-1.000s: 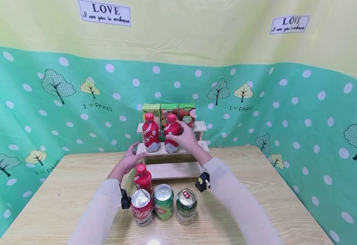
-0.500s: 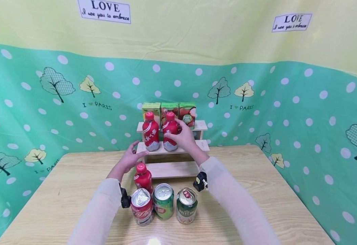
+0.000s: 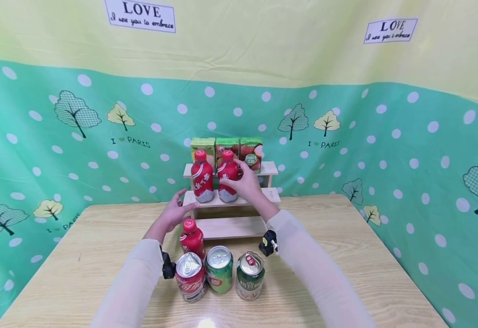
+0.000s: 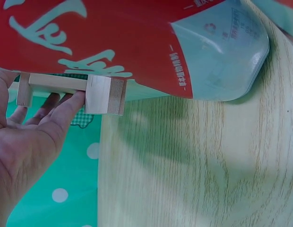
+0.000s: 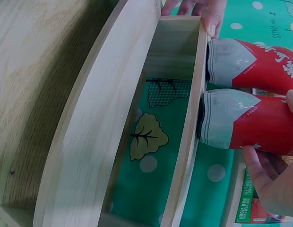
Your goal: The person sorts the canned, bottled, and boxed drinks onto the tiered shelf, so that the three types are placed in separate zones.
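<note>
A three-tier wooden shelf point(image 3: 233, 228) stands at the table's back. My left hand point(image 3: 174, 213) holds the left end of its middle tier, thumb at the front edge, fingers at the side; the left wrist view shows these fingers point(image 4: 61, 111) against the wood. With thumb and fingers, my right hand point(image 3: 248, 183) grips a red bottle point(image 3: 227, 178) upright on the middle tier. To its left, a small gap away, stands a matching red bottle point(image 3: 203, 182). A third red bottle point(image 3: 192, 241) is on the table below my left hand.
Three juice boxes point(image 3: 249, 152) line the top tier, partly behind the bottles. In front of the shelf stand a red can point(image 3: 190, 282), a light-green can point(image 3: 219, 271) and a dark-green can point(image 3: 249, 278). A patterned cloth point(image 3: 239, 109) hangs behind the table point(image 3: 111, 255).
My right hand has shifted the gripped bottle slightly left, towards the other bottle on the middle tier. Over the last half second it barely moves. The left hand stays at the shelf's end.
</note>
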`<state>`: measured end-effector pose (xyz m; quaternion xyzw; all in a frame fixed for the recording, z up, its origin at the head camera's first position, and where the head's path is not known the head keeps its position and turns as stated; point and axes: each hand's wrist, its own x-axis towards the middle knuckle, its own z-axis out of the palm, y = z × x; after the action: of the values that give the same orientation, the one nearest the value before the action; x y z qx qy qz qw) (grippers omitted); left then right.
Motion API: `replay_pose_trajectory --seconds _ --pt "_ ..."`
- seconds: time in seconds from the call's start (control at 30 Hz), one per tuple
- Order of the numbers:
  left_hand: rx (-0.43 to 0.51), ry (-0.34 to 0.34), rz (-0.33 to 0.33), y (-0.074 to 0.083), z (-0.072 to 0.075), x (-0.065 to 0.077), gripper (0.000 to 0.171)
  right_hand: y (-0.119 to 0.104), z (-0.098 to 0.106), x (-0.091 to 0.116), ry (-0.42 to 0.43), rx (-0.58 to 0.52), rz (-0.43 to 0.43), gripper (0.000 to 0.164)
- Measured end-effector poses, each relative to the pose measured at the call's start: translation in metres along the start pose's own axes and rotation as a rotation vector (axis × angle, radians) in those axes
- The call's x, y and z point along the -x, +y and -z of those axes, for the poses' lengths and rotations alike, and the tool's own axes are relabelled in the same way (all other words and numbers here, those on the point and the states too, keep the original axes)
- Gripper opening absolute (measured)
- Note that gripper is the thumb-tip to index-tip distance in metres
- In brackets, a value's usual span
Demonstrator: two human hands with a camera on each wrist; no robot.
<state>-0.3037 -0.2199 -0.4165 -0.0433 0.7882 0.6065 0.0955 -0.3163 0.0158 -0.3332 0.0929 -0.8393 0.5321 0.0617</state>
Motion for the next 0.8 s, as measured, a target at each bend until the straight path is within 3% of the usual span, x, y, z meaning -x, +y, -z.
replay_pose_trajectory --seconds 0.47,0.8 --pt "-0.003 -0.003 -0.005 0.0 0.001 0.002 0.085 0.007 0.01 0.009 -0.015 -0.052 -0.003 0.068" --pt "-0.016 -0.006 -0.003 -0.001 0.001 0.001 0.086 0.017 0.02 0.021 -0.031 -0.007 0.005 0.058"
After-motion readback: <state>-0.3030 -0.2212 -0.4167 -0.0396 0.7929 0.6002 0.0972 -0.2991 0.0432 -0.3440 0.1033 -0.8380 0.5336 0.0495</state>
